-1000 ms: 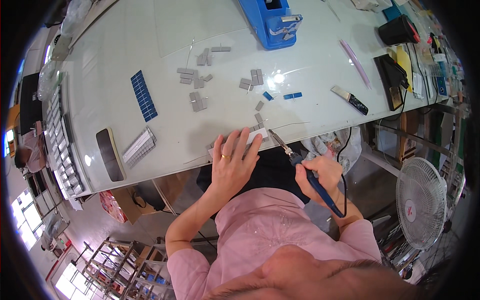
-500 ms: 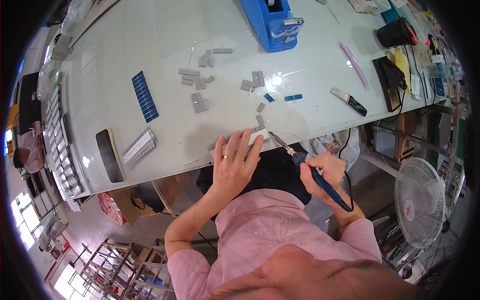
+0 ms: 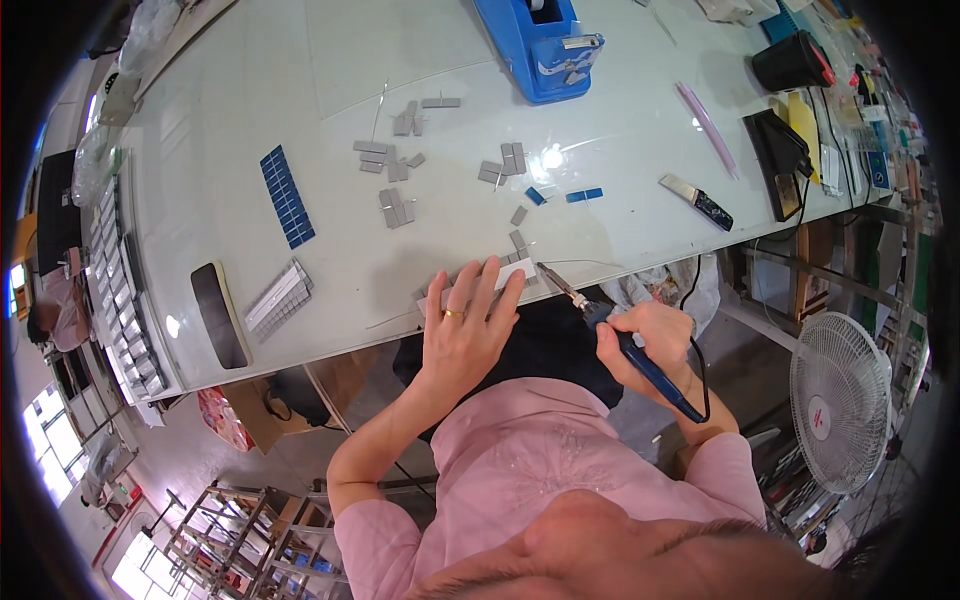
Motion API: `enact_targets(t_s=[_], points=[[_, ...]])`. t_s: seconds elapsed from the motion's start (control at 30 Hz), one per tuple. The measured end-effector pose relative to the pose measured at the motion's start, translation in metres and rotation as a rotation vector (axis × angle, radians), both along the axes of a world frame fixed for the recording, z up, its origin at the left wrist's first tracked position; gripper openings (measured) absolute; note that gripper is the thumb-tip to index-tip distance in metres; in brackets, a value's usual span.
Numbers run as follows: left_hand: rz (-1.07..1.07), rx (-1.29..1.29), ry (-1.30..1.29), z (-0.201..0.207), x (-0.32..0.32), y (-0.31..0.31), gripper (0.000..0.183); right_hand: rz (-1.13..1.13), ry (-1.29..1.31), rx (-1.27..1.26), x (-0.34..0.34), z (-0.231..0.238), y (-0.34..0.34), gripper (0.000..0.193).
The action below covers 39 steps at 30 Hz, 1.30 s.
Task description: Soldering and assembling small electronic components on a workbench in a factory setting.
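Note:
My left hand (image 3: 465,325) lies flat at the table's near edge, fingers stretched out and slightly spread. Its fingertips press on a white strip (image 3: 525,268) and a row of small grey pieces, partly hidden beneath the fingers. In my right hand (image 3: 650,345) is a soldering iron (image 3: 652,376) with a dark blue handle, gripped like a pen. Its tip is close to the right end of the white strip; whether it touches cannot be made out. Just beyond the fingertips lies a small grey piece (image 3: 518,240) with a thin wire.
Loose grey pieces (image 3: 396,208), a blue cell strip (image 3: 287,197) and small blue pieces (image 3: 584,195) lie farther back. Around them are a blue tape dispenser (image 3: 540,55), a utility knife (image 3: 697,203), a phone (image 3: 220,315) and a gridded strip (image 3: 279,300). A fan (image 3: 842,400) stands at right.

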<state>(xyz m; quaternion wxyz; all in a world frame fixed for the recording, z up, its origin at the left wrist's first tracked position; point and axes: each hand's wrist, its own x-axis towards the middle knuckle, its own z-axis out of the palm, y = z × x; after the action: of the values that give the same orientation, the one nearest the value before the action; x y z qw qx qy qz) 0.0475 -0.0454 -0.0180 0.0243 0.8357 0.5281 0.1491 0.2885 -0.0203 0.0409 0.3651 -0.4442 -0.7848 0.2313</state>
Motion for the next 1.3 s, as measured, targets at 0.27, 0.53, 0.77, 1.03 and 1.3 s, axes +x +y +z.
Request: enact_targets(t_s=[0.27,0.53,0.77,1.03,1.3], points=[[-0.010,0.024,0.019,-0.001,0.000,0.001,0.064,0.029,0.008,-0.002,0.002,-0.002,0.002,0.018],[-0.011,0.042,0.048,0.001,0.000,0.001,0.062,0.037,0.006,0.002,0.002,0.000,0.004,0.019],[-0.017,0.027,0.051,0.002,0.000,0.002,0.060,0.034,-0.009,-0.007,0.003,0.002,0.005,0.019],[-0.024,0.029,0.054,0.003,0.001,0.003,0.060,0.014,-0.010,-0.020,0.005,0.003,0.006,0.019],[-0.024,0.047,0.054,0.004,0.000,0.003,0.061,-0.153,0.052,0.002,0.030,-0.002,-0.001,0.017]])
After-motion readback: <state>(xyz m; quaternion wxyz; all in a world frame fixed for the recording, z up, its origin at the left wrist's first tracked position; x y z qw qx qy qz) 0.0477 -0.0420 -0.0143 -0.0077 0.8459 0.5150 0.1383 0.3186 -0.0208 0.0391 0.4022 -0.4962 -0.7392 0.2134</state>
